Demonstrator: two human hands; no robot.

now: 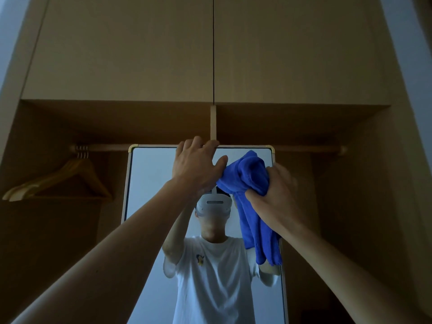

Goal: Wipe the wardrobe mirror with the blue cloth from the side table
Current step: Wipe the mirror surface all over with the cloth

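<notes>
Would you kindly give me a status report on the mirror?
Left hand grips mirror top edge. Right hand holds blue cloth by upper right corner. Hangers left, clear.

A bunch of wooden hangers (70, 176) hangs at the left end of a wooden rail (109, 147), tilted and crowded together. Above the rail two plain cupboard doors (121, 50) sit closed, a thin dark seam between them. A short upright divider (213, 122) stands beneath that seam. Pale wall (416, 66) shows far right
</notes>
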